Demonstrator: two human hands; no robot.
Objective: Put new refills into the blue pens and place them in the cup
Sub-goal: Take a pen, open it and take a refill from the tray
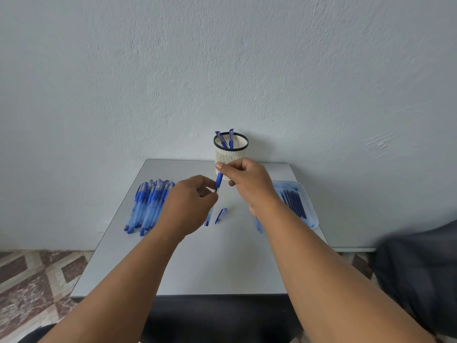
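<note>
Head view shows both hands over the table: right hand pinches a pen's blue grip, left hand curls around its barrel, apparently rejoining them; next, cap, then cup

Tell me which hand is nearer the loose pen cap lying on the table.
Left. The left hand sits just up and left of the pen cap; the right hand is higher, toward the cup.
</note>
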